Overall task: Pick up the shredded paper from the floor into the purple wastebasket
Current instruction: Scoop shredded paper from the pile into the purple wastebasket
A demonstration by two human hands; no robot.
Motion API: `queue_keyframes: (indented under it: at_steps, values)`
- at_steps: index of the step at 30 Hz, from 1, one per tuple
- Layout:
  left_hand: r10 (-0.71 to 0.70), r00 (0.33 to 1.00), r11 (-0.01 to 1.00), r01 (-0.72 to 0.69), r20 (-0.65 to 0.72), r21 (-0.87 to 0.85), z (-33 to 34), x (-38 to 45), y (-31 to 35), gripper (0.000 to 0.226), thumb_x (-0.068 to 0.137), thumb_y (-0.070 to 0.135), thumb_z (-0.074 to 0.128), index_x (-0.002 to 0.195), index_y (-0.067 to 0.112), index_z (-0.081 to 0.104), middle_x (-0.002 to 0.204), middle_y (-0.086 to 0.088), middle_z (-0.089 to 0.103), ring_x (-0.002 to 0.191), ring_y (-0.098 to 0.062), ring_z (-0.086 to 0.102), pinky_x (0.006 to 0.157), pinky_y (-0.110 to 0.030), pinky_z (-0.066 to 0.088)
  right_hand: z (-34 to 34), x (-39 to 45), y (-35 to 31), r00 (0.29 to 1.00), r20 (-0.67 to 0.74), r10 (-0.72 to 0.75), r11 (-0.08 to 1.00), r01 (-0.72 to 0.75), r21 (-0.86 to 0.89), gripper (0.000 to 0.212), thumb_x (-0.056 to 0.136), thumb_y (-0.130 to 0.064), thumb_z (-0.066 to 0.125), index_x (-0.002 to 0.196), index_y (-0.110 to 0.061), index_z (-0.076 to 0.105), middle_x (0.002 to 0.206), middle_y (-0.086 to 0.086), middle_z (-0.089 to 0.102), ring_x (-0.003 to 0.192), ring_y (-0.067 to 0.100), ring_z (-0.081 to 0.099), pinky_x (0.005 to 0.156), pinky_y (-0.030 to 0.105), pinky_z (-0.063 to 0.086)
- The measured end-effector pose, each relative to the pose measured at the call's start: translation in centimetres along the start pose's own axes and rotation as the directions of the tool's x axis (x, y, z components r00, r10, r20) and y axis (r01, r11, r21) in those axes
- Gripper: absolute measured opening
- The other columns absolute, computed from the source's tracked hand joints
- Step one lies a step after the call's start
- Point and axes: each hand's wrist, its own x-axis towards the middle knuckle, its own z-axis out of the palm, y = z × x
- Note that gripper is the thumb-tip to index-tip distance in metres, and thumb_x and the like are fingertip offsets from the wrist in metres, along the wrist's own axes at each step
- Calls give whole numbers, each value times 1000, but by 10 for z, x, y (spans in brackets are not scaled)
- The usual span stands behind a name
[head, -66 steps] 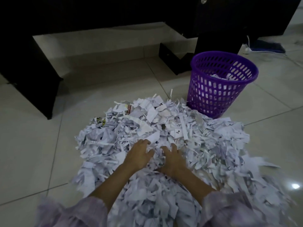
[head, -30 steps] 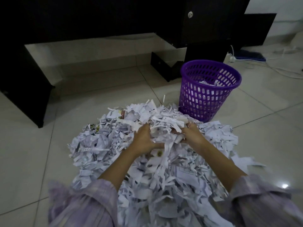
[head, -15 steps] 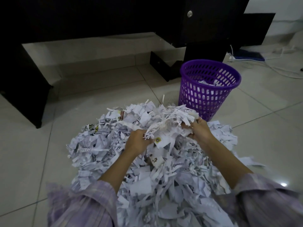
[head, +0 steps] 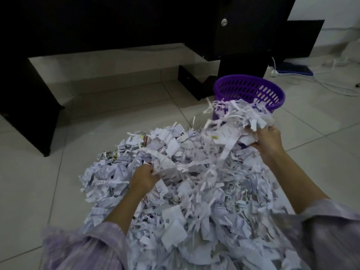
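We see our right hand (head: 269, 140) raised in front of the purple wastebasket (head: 251, 90), fingers curled round a loose bunch of shredded paper (head: 233, 121) that hides the basket's near wall and most of its inside. Our left hand (head: 145, 177) sits lower on the heap of shredded paper (head: 194, 201) spread over the tiled floor (head: 39, 172), pinching strips that trail up toward the raised bunch; its fingertips are buried among the scraps. The heap runs off the bottom edge between our lilac sleeves (head: 83, 248). The dark desk (head: 116, 22) behind is too dim to make out.
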Motion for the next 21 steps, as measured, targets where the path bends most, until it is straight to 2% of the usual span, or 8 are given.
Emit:
queue_keyframes:
  at_steps: [2,4,6,8,11,14,17,21]
  values:
    - [-16,1000,995,16,3,-97,-6,-2,3,26,85,33,69,77,12,56,72,-4,56,74,-24,58,58,-27,38,-3,6,3,1000,25,5,997,-3,-83,34,88,-10,65,120,-3,60,100,13,66,71,18,64,57,30,55]
    - [-22,1000,973,19,-12,-228,-8,0,14,47,81,33,74,116,7,56,108,-8,61,105,-26,59,81,-31,47,-1,4,11,999,27,37,994,-34,-104,34,88,-11,63,121,-6,59,106,14,68,76,22,66,53,27,52]
    - [-7,999,956,-4,-35,-295,-8,1,32,86,77,44,74,144,10,33,145,-8,40,134,-26,39,107,-38,37,7,-2,20,996,39,82,994,-79,-79,36,87,-12,64,122,-9,59,110,13,68,82,24,66,53,26,51]
    - [65,998,919,-62,-5,-390,-10,-6,56,103,73,56,70,152,17,16,159,-2,17,145,-22,21,117,-42,25,19,-15,28,988,88,125,991,-120,-63,35,86,-10,66,120,-10,59,104,11,68,76,20,64,47,22,48]
    - [152,983,805,-64,101,-590,-6,-17,90,98,77,55,66,152,28,9,160,4,11,146,-18,17,116,-42,24,42,-39,37,968,183,171,981,-150,-127,31,83,-6,69,113,-13,63,95,3,69,80,19,66,57,28,55]
    - [141,970,640,64,199,-766,4,-15,114,95,73,60,67,149,25,20,151,3,35,138,-21,37,110,-40,35,59,-62,40,957,271,101,977,-44,-211,22,83,-4,67,100,-18,66,91,0,71,84,18,68,69,30,55]
    - [14,957,538,237,290,-809,12,-10,127,117,48,77,74,143,24,32,140,0,51,125,-22,53,102,-40,45,68,-76,49,926,377,-5,944,129,-305,22,86,-3,60,102,-16,66,90,-2,70,83,14,67,64,19,49]
    - [-141,926,379,376,349,-846,17,-2,120,119,38,59,90,136,12,41,127,-10,60,109,-27,64,87,-45,56,71,-82,59,838,538,84,925,136,-356,31,89,-8,57,118,-17,52,102,-3,65,95,13,64,71,20,49]
